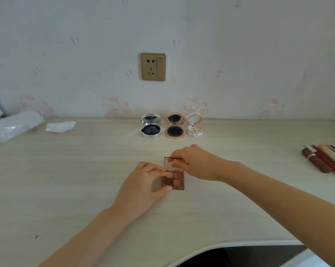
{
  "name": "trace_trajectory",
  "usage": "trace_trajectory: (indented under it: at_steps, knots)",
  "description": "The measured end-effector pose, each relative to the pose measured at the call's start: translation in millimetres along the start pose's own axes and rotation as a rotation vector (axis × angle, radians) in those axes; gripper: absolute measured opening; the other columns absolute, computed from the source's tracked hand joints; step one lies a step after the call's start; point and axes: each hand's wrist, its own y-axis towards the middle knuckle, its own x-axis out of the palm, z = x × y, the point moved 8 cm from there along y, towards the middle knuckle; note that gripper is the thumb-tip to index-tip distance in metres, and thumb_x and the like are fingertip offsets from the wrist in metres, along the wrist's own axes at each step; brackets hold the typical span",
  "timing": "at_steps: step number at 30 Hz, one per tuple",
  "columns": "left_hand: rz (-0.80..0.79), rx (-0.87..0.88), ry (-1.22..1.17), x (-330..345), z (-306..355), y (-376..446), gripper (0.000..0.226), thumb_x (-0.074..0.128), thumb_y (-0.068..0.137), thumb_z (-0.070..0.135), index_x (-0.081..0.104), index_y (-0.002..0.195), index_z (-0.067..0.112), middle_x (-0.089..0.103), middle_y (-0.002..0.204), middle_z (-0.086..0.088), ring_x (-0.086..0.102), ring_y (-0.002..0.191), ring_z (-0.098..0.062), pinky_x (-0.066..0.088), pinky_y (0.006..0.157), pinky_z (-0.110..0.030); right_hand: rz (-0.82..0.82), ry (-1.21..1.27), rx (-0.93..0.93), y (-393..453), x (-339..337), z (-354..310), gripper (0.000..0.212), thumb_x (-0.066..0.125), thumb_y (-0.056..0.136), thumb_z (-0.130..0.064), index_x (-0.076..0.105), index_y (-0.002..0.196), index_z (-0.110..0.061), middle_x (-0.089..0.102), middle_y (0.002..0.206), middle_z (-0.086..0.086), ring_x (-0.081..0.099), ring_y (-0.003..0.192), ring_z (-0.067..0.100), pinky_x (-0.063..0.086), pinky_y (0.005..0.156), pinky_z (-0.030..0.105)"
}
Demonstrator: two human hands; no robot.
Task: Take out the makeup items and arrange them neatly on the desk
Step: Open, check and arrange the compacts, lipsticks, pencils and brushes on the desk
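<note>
We see our two bare forearms reaching in from the bottom edge, no sleeves showing anywhere along them. Our left hand (143,182) and right hand (195,162) wear no gloves, watch or bracelet. The fingernails that show are short and unpainted. Both wrists are slender and uncovered.

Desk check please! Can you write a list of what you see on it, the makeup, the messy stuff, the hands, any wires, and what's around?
Surface: pale wood-look desk, curved front edge.
Job's things: three open compacts in a row by the wall; open eyeshadow palette in the middle; lip products lined up at right.
Clutter: crumpled tissue; clear plastic bag at left.
Hands: left hand grips the palette base; right hand pinches its lid.
Cables: nothing seen.
Surroundings: cartoon-cat wallpaper; gold wall socket.
</note>
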Motion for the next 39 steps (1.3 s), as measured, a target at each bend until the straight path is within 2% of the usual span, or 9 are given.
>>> trace_trajectory:
  at_steps: [9,13,16,20,24,29,33,36,39]
  knots:
    - [0.033,-0.001,0.041,3,0,-2,0.056,0.048,0.074,0.065,0.069,0.111,0.027,0.061,0.111,0.023,0.043,0.109,0.002,0.04,0.092,-0.017,-0.02,0.09,0.037,5,-1,2,0.03,0.043,0.1,-0.023,0.067,0.11,-0.009,0.072,0.1,0.003,0.061,0.095,0.022,0.047,0.088,0.036]
    - [0.038,-0.002,0.042,2,0,-3,0.042,0.068,0.078,0.05,0.069,0.112,0.026,0.06,0.112,0.022,0.044,0.11,0.001,0.042,0.094,-0.02,-0.041,0.137,0.074,10,0,7,0.029,0.044,0.099,-0.025,0.066,0.114,-0.012,0.073,0.099,0.0,0.063,0.094,0.016,0.048,0.087,0.028]
    - [0.043,0.002,0.046,2,1,-3,0.039,0.07,0.079,0.046,0.069,0.112,0.026,0.06,0.113,0.022,0.044,0.111,0.0,0.04,0.094,-0.018,-0.042,0.159,0.087,12,1,9,0.03,0.044,0.099,-0.026,0.066,0.116,-0.015,0.073,0.098,-0.001,0.064,0.093,0.015,0.047,0.087,0.026]
    - [0.051,0.009,0.038,1,1,-3,0.039,0.068,0.078,0.048,0.068,0.111,0.026,0.061,0.112,0.021,0.045,0.11,-0.001,0.042,0.094,-0.02,-0.025,0.172,0.089,13,2,12,0.029,0.044,0.099,-0.025,0.066,0.115,-0.015,0.073,0.095,-0.001,0.065,0.092,0.015,0.049,0.086,0.027]
    - [0.04,0.015,0.045,2,1,-4,0.047,0.055,0.078,0.058,0.067,0.11,0.027,0.061,0.111,0.02,0.046,0.11,-0.001,0.043,0.092,-0.02,-0.002,0.149,0.082,12,2,13,0.03,0.044,0.098,-0.026,0.065,0.117,-0.017,0.071,0.101,0.0,0.062,0.095,0.019,0.048,0.089,0.034]
    - [0.038,0.019,0.03,2,2,-4,0.049,0.051,0.078,0.06,0.066,0.11,0.027,0.06,0.111,0.021,0.045,0.11,0.0,0.038,0.093,-0.015,0.024,0.216,0.121,1,7,20,0.048,0.049,0.097,-0.03,0.038,0.143,-0.024,0.061,0.127,-0.001,0.049,0.124,0.016,0.04,0.104,0.035]
    - [0.031,0.015,0.02,2,2,-4,0.046,0.056,0.079,0.056,0.066,0.113,0.025,0.06,0.112,0.02,0.044,0.111,-0.002,0.042,0.094,-0.021,0.203,0.239,0.198,-23,6,32,0.054,0.049,0.097,-0.031,0.029,0.146,-0.019,0.052,0.138,-0.002,0.046,0.127,0.016,0.04,0.102,0.029]
    - [0.015,0.029,0.037,3,6,-3,0.056,0.045,0.078,0.061,0.066,0.113,0.023,0.06,0.112,0.019,0.046,0.11,-0.006,0.043,0.093,-0.023,0.217,0.221,0.228,-41,24,31,0.064,0.051,0.096,-0.036,0.022,0.149,-0.017,0.046,0.143,-0.004,0.04,0.132,0.017,0.032,0.106,0.027]
    - [0.01,0.044,0.061,3,8,-3,0.054,0.045,0.08,0.058,0.066,0.114,0.022,0.061,0.112,0.017,0.047,0.109,-0.008,0.046,0.092,-0.027,0.246,0.27,0.192,-49,34,23,0.071,0.055,0.092,-0.04,0.017,0.15,-0.024,0.041,0.146,-0.008,0.034,0.135,0.014,0.027,0.106,0.024]
